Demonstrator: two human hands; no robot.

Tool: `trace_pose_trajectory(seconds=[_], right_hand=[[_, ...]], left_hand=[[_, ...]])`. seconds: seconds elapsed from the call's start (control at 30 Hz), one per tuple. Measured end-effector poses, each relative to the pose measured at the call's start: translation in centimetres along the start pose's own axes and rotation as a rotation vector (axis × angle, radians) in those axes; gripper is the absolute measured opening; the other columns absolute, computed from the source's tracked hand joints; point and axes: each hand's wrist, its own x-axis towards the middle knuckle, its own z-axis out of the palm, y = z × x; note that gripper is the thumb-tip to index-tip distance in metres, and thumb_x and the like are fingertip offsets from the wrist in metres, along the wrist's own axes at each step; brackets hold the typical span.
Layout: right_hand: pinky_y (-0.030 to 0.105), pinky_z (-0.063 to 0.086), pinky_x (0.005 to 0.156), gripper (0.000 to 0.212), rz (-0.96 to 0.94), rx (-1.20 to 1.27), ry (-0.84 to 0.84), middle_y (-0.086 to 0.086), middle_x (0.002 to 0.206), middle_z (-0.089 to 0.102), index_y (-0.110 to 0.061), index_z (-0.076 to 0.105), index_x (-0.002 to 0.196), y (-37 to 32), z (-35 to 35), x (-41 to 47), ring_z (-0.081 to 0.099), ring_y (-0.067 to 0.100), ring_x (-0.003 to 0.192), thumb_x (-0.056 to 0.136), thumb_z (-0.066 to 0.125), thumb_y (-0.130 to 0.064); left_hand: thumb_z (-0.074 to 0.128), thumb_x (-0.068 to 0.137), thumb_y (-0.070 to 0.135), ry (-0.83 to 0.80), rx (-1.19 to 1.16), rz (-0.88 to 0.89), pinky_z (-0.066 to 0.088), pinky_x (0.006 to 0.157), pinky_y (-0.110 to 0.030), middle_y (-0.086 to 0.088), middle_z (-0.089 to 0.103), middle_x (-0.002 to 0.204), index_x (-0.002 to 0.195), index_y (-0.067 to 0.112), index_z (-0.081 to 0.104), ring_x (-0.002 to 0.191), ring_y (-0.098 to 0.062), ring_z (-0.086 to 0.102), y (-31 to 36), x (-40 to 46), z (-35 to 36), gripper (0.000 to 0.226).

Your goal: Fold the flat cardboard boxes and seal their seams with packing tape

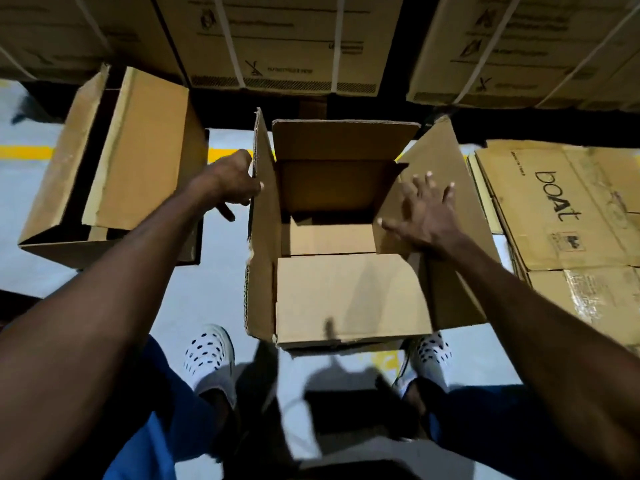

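Grey painted floor (221,289), open brown corrugated cardboard box (349,299) on it. We see left hand (232,183) pinching the left flap, right hand (424,216) spread flat on the right flap; box bottom shadowed.

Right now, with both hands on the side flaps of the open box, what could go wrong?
The left flap has a ragged edge; the left hand pulling it could tear it further. The right hand lies flat on the right flap, which might slip. No tape is in view to seal the seam.
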Motion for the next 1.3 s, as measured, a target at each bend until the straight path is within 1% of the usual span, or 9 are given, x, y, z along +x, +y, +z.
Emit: trace_pose_trajectory(seconds=[0.23,0.43,0.53,0.63,0.77,0.97,1.07,1.17,1.3], right_hand=[[0.067,0.024,0.116,0.121,0.061,0.565,0.208,0.01,0.169,0.003,-0.021,-0.004,0.161,0.6,-3.3,8.1,0.013,0.032,0.153,0.078,0.07,-0.069],[0.051,0.04,0.109,0.097,-0.03,0.452,0.271,0.007,0.096,0.077,-0.024,0.075,0.115,0.5,-2.6,8.2,0.067,0.023,0.1,0.075,0.025,-0.097],[0.069,0.001,0.115,0.089,-0.147,-0.024,-0.001,0.009,0.114,0.073,-0.031,0.067,0.121,0.3,1.2,7.7,0.053,0.027,0.13,0.081,0.015,-0.089],[0.077,-0.01,0.108,0.075,-0.212,-0.448,-0.31,0.007,0.146,0.053,-0.036,0.048,0.14,-0.7,4.2,5.8,0.021,0.03,0.151,0.088,0.022,-0.083],[0.078,-0.006,0.11,0.061,-0.163,-0.487,-0.164,0.004,0.151,0.046,-0.025,0.045,0.143,-2.0,2.8,3.1,0.005,0.034,0.154,0.095,0.045,-0.062],[0.076,0.01,0.11,0.084,0.239,0.083,0.139,0.017,0.166,0.004,-0.012,0.019,0.156,1.0,-2.5,-0.7,0.0,0.043,0.152,0.091,0.068,-0.031],[0.059,0.042,0.101,0.087,0.338,0.461,0.191,0.019,0.158,0.03,-0.014,0.014,0.157,0.9,-2.8,-2.6,0.039,0.046,0.137,0.091,0.069,-0.03],[0.045,0.047,0.101,0.075,0.371,0.835,0.203,0.012,0.144,0.054,-0.017,0.029,0.156,-1.6,-3.1,-3.5,0.053,0.036,0.127,0.094,0.06,-0.046],[0.044,0.05,0.094,0.048,0.26,1.04,0.054,0.003,0.11,0.069,-0.022,0.065,0.108,-5.3,-0.5,-5.4,0.063,0.027,0.105,0.089,0.045,-0.062]], left_hand=[[0.055,0.095,0.004,0.012,-0.071,0.025,0.06,0.074,-0.052,-0.023,0.066,0.115,0.115,0.019,0.052,0.095,-0.029,0.063,1.0,1.5,-0.1,0.025],[0.052,0.093,0.002,0.115,-0.099,0.047,0.058,0.059,-0.039,-0.014,0.069,0.104,0.128,0.012,0.059,0.078,-0.031,0.066,1.0,2.4,-0.6,0.037],[0.055,0.098,0.007,0.062,-0.148,0.059,0.06,0.072,-0.048,-0.013,0.066,0.121,0.138,0.021,0.053,0.106,-0.036,0.065,0.9,2.4,-0.4,0.043],[0.056,0.102,0.024,-0.071,-0.125,0.072,0.06,0.073,-0.048,-0.006,0.061,0.13,0.148,0.026,0.044,0.119,-0.031,0.06,0.9,2.0,0.3,0.048],[0.051,0.103,0.032,-0.242,0.108,0.13,0.059,0.083,-0.054,0.005,0.044,0.152,0.153,0.033,0.036,0.134,-0.028,0.047,0.6,2.0,2.0,0.052],[0.059,0.099,0.033,-0.406,0.355,0.158,0.051,0.09,-0.045,0.008,0.042,0.133,0.138,0.037,0.048,0.122,-0.03,0.051,-0.3,1.5,6.1,0.041],[0.064,0.096,0.028,-0.42,0.499,0.238,0.043,0.102,-0.042,-0.012,0.051,0.14,0.118,0.021,0.049,0.12,-0.028,0.054,-1.7,1.3,9.2,0.027],[0.067,0.094,0.032,-0.396,0.58,0.271,0.033,0.115,-0.042,-0.009,0.013,0.166,0.152,0.013,0.03,0.146,-0.029,0.03,-3.5,0.6,12.1,0.071],[0.068,0.091,0.034,-0.235,0.589,0.293,0.032,0.115,-0.052,-0.008,0.004,0.167,0.155,0.017,0.021,0.15,-0.032,0.018,-5.1,-0.6,14.4,0.081]])
